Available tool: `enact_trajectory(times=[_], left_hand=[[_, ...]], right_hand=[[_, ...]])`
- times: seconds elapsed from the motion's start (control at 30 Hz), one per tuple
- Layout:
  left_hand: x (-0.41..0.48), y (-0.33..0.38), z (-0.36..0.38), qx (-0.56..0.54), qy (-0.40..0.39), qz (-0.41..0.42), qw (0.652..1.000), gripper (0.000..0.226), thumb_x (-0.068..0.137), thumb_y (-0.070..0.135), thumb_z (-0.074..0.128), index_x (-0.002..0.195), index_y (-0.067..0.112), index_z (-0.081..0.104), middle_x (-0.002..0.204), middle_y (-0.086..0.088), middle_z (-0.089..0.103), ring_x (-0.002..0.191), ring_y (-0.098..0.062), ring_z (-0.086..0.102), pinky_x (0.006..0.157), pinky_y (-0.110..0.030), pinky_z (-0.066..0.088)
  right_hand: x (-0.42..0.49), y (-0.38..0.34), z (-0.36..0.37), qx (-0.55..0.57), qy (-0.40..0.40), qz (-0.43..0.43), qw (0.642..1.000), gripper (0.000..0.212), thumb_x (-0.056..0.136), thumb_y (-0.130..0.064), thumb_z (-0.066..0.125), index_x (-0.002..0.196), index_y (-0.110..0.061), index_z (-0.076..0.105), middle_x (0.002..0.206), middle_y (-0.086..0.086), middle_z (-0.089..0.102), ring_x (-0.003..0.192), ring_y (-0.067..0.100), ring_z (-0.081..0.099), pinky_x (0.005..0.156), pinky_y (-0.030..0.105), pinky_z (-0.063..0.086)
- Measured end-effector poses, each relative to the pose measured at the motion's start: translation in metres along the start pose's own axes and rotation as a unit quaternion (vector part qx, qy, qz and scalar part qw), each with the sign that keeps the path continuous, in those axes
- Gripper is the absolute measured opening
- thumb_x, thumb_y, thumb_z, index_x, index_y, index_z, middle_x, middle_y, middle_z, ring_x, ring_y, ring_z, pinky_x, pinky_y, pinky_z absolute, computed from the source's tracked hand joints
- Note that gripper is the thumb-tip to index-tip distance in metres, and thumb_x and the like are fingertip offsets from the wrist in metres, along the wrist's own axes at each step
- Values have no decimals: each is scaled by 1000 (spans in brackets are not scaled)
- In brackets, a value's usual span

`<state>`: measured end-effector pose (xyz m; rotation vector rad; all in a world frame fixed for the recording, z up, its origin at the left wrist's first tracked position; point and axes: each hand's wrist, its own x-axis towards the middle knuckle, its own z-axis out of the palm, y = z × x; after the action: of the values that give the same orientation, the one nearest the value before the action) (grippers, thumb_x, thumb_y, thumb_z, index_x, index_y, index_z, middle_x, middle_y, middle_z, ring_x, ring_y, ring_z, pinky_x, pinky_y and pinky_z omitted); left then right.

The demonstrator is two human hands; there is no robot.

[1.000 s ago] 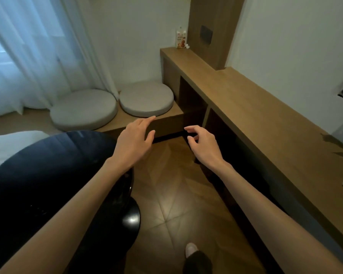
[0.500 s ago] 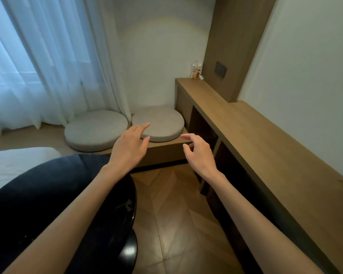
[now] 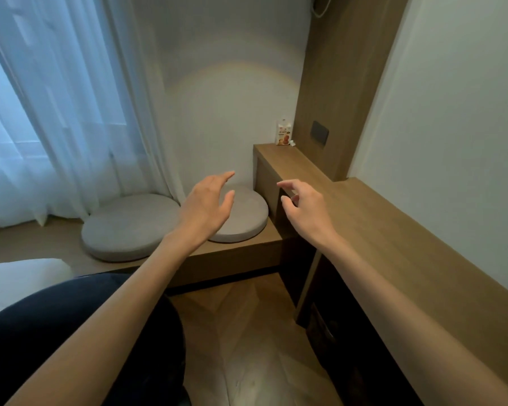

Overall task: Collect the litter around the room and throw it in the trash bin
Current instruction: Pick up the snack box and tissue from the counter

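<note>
A small white and orange snack packet (image 3: pixel 284 132) stands upright at the far end of the long wooden counter (image 3: pixel 399 247), against the wall, with a tiny white scrap (image 3: pixel 293 143) beside it. My left hand (image 3: pixel 207 205) is stretched forward over the round cushions, fingers relaxed and empty. Reaching out over the counter's near corner, my right hand (image 3: pixel 307 208) has loosely bent fingers and holds nothing. Both hands are well short of the packet. No trash bin is in view.
Two round grey cushions (image 3: pixel 129 227) lie on a low wooden platform (image 3: pixel 232 253) under a sheer white curtain (image 3: pixel 56 112). A dark round table (image 3: pixel 71 332) sits at the lower left, beside a white bed edge (image 3: pixel 18 276). Parquet floor (image 3: pixel 247 347) runs between table and counter.
The view has tilted up and moved closer to the corner. Both hands have risen and reached farther forward toward the far end of the counter.
</note>
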<state>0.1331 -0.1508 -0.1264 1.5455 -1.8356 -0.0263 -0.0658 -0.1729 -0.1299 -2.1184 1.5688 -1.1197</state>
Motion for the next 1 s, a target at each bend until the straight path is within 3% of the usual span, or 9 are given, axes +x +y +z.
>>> enact_trajectory(times=[0.1,0.27,0.5,1.0], left_hand=[[25,-18,18,2,-8,4,1000,45,96,30,46,141,21,40,137,-1,51,128,-16,45,103,-32,37],[79,-48,48,0,-27,19,999,46,96,31,45,141,23,40,138,-1,50,128,-16,45,103,-33,38],[165,-73,96,-23,-43,31,998,45,96,30,45,140,22,40,138,-2,50,127,-17,46,102,-33,39],[428,-120,275,-50,-81,-10,995,49,97,26,45,144,17,34,142,-7,45,129,-22,43,106,-35,34]], right_hand=[[26,10,13,-10,1,13,1000,29,96,-19,54,124,-20,58,125,-2,61,105,12,58,88,25,51],[80,33,38,-30,6,30,999,30,95,-21,54,124,-24,57,128,-3,59,111,13,57,94,36,53],[162,73,59,-40,19,72,996,29,96,-20,53,124,-24,58,129,-3,58,112,13,56,94,34,52],[416,255,95,-48,10,91,995,31,95,-20,53,127,-24,55,132,-2,55,118,14,54,98,37,50]])
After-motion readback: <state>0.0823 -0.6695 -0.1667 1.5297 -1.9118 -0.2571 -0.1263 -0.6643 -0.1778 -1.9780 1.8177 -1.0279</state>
